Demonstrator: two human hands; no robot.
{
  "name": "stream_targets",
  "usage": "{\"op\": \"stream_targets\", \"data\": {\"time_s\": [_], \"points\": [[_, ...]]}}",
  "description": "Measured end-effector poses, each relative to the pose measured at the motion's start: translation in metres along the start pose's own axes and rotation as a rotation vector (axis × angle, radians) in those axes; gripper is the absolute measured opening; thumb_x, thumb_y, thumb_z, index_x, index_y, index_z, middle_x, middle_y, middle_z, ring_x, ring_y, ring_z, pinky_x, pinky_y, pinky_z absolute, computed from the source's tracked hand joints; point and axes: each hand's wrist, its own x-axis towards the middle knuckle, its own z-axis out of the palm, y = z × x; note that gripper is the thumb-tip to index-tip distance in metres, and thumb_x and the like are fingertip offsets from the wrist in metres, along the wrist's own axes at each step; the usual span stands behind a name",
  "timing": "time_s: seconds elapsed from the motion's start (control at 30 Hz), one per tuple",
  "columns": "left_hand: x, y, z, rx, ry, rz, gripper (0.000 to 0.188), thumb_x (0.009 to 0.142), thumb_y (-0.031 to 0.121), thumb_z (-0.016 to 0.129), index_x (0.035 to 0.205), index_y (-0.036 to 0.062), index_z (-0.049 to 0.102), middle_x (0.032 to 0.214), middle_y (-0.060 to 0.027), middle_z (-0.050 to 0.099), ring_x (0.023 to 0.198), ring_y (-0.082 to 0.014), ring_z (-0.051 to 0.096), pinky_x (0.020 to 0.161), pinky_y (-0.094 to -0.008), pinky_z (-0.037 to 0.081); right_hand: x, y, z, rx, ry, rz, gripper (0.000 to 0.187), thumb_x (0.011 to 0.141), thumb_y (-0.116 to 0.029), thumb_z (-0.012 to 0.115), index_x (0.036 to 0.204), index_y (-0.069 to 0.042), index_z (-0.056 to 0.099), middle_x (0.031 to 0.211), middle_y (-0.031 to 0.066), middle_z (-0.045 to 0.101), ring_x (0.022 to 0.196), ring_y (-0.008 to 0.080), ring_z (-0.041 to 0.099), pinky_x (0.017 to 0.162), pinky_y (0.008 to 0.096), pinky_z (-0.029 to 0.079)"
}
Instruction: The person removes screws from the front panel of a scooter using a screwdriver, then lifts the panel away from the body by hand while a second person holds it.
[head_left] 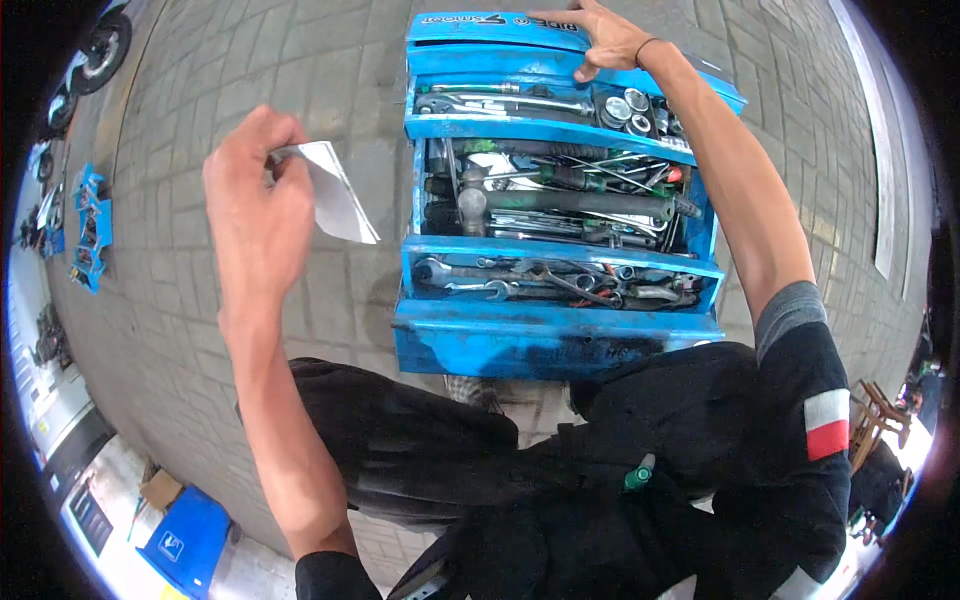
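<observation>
Scuffed blue metal toolbox (560, 345) open at centre, stepped trays; left hand (258, 180) pinching folded white sheet (345, 205).
Round shiny sockets (618, 112), round-headed hammer (472, 212), steel wrenches (495, 290) inside. Right hand (608, 42) on far panel (455, 32), fingers spread apart. Sheet thin, straight-creased, left of toolbox; paving shows between. Box's near edge close to black trousers (400, 440). Grey-brown brick paving (310, 70), wide on left. Blue bin (200, 525) near left; wooden stool (878, 420) right.
</observation>
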Motion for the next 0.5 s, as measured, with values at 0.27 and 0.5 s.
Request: {"op": "stream_targets", "data": {"time_s": [0.27,0.5], "points": [[0.004,0.015,0.015,-0.034,-0.022,0.048,0.009,0.075,-0.009,0.048,0.081,-0.0066,0.054,0.074,-0.0151,0.047,0.065,-0.0256,0.048,0.063,-0.0359,0.04,-0.018,0.019,0.024,-0.104,0.138,-0.025,0.101,0.066,-0.036,0.086,0.156,-0.024,0.042,0.137,0.0309,0.05,0.123,0.0495,0.053,0.103,0.0561,0.045],[0.012,0.033,0.036,-0.043,-0.171,0.064,0.009,0.071,-0.008,0.048,0.08,-0.0072,0.05,0.076,-0.0143,0.044,0.069,-0.024,0.048,0.065,-0.0336,0.039,-0.146,-0.039,0.033,-0.031,0.284,-0.265,0.021,0.076,-0.005,0.064,0.097,-0.004,0.058,0.092,0.0148,0.057,0.085,0.039,0.062,0.07,0.0509,0.052]]}}
